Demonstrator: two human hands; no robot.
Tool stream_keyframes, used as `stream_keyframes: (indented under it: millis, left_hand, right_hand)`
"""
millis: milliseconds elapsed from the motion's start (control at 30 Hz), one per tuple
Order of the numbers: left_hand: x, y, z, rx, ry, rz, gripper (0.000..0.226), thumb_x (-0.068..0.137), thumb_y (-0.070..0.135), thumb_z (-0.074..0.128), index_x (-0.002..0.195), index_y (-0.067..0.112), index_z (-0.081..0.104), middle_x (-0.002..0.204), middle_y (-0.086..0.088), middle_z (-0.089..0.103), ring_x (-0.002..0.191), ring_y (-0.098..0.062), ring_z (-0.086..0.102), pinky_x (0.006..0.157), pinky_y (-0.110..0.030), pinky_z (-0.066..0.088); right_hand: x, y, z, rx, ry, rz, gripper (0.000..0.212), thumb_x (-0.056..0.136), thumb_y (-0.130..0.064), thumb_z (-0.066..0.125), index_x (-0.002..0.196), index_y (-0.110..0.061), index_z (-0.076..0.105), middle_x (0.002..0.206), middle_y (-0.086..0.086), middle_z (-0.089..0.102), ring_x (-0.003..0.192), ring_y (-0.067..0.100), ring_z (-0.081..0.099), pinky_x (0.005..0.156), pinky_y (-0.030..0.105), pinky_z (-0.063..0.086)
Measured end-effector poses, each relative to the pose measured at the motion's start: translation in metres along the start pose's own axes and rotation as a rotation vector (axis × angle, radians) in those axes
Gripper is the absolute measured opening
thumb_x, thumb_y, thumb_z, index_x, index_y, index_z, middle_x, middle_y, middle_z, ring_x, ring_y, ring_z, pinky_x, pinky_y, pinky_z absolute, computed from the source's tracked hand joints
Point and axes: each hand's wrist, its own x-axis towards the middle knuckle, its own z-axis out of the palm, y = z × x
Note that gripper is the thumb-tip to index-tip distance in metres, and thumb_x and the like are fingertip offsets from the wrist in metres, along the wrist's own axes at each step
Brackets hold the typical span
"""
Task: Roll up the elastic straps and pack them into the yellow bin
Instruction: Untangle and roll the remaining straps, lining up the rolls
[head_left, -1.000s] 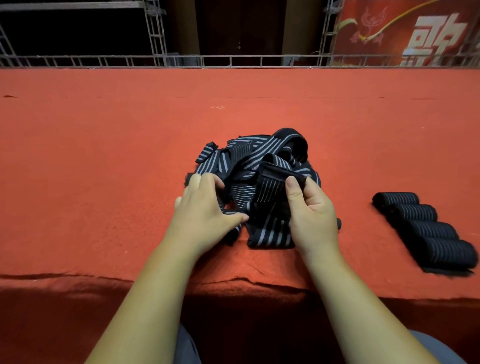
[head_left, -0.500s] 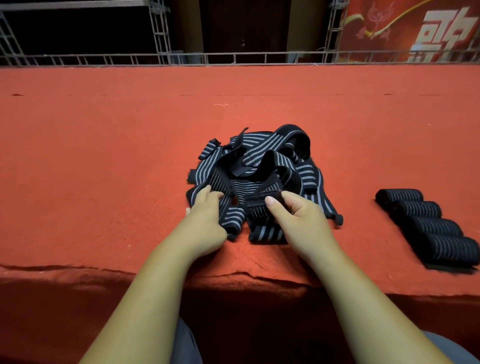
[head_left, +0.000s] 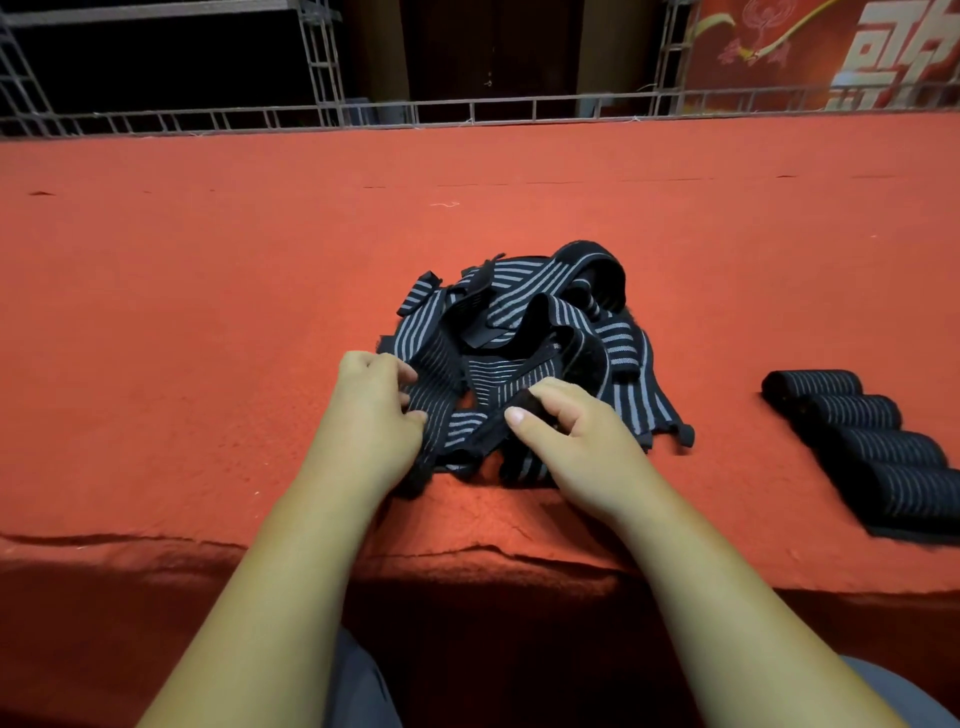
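Note:
A tangled heap of black elastic straps with grey stripes (head_left: 540, 317) lies on the red carpeted surface (head_left: 208, 312) just beyond my hands. My left hand (head_left: 371, 410) pinches a strap at the heap's near left edge. My right hand (head_left: 576, 441) pinches a small rolled end of a strap between thumb and fingers at the heap's near side. To the right, several rolled straps (head_left: 872, 447) lie side by side in a row. No yellow bin is in view.
The carpeted surface ends in a front edge (head_left: 467, 551) close to my body, with my knees below it. A metal truss railing (head_left: 467, 111) runs along the far edge, and a red banner (head_left: 831, 47) hangs behind it at the right.
Both hands have drawn nearer to me along the heap's front. The right hand went from holding a flat strap end up to pinching a small rolled end low on the carpet.

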Motion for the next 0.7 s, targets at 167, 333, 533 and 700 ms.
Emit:
stream_keyframes:
  millis: [167, 333, 533, 700]
  left_hand:
    - [-0.007, -0.005, 0.003, 0.167, -0.143, -0.111, 0.049, 0.078, 0.036, 0.094, 0.115, 0.025, 0.063, 0.124, 0.002, 0.037, 0.122, -0.026, 0.048, 0.106, -0.041, 0.047]
    - [-0.012, -0.009, -0.006, 0.244, -0.302, -0.139, 0.065, 0.09, 0.032, 0.082, 0.147, 0.046, 0.056, 0.161, 0.008, 0.035, 0.139, -0.029, 0.042, 0.118, -0.047, 0.043]
    - [-0.014, -0.012, -0.021, 0.194, -0.586, -0.147, 0.095, 0.088, 0.021, 0.074, 0.167, 0.048, 0.03, 0.181, 0.014, -0.01, 0.152, -0.018, 0.045, 0.116, -0.033, 0.046]
    - [-0.015, -0.019, -0.034, 0.256, -0.734, -0.136, 0.112, 0.085, 0.021, 0.077, 0.17, 0.052, 0.012, 0.176, 0.017, -0.028, 0.153, -0.02, 0.044, 0.113, -0.032, 0.048]
  right_hand:
    - [0.005, 0.007, 0.006, -0.091, -0.02, -0.006, 0.032, 0.099, -0.047, 0.056, 0.086, -0.018, 0.063, 0.093, -0.007, 0.062, 0.106, 0.017, 0.058, 0.097, 0.042, 0.048]
    - [0.008, 0.005, 0.013, -0.123, 0.008, -0.021, 0.034, 0.098, -0.047, 0.055, 0.085, -0.017, 0.063, 0.091, -0.007, 0.061, 0.103, 0.015, 0.056, 0.092, 0.035, 0.047]
    - [0.01, 0.0, 0.021, -0.145, 0.042, -0.06, 0.035, 0.101, -0.044, 0.057, 0.085, -0.014, 0.063, 0.089, -0.006, 0.063, 0.1, 0.016, 0.058, 0.091, 0.036, 0.047]
    - [0.01, -0.002, 0.024, -0.126, 0.052, -0.047, 0.027, 0.106, -0.031, 0.064, 0.085, -0.013, 0.064, 0.088, -0.005, 0.063, 0.097, 0.018, 0.059, 0.089, 0.038, 0.047]
